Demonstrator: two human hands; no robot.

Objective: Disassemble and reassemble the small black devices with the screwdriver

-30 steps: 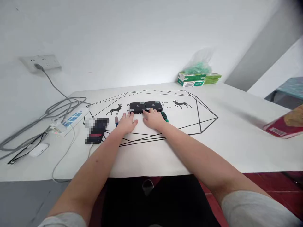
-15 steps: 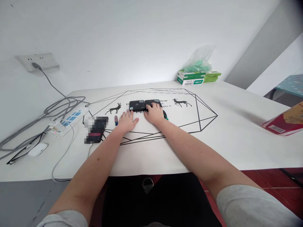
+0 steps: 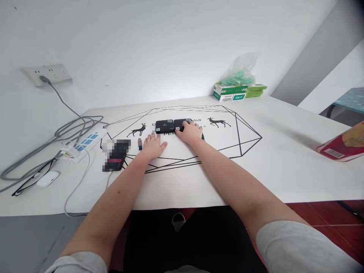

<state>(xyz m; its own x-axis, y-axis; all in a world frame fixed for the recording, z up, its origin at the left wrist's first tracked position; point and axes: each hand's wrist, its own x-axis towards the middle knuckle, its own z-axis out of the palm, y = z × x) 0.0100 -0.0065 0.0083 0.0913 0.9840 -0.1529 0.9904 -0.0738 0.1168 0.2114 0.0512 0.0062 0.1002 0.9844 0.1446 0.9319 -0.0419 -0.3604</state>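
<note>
My left hand [image 3: 154, 146] lies flat on the white table mat, fingers spread. Just beyond its fingertips sits a flat black box [image 3: 164, 126] with small pale labels. A second, similar black box [image 3: 179, 123] stands against its right side. My right hand [image 3: 191, 132] rests over the near right part of this second box, fingers apart, hiding much of it. Partly covered by that hand is a dark green object [image 3: 203, 137], whose kind I cannot make out. A small screwdriver [image 3: 140, 143] with a clear reddish and blue handle lies left of my left hand.
Left of the hands lie a phone [image 3: 117, 159] with a cable, a power strip [image 3: 88, 143], glasses [image 3: 34, 177] and a white earphone case [image 3: 48, 179]. Green-and-white boxes [image 3: 231, 93] with a plastic bag on top stand by the wall. A red package [image 3: 341, 146] is at right.
My right hand has slid slightly to the right across the second black box and covers more of the green object. My left hand and both boxes stay in place.
</note>
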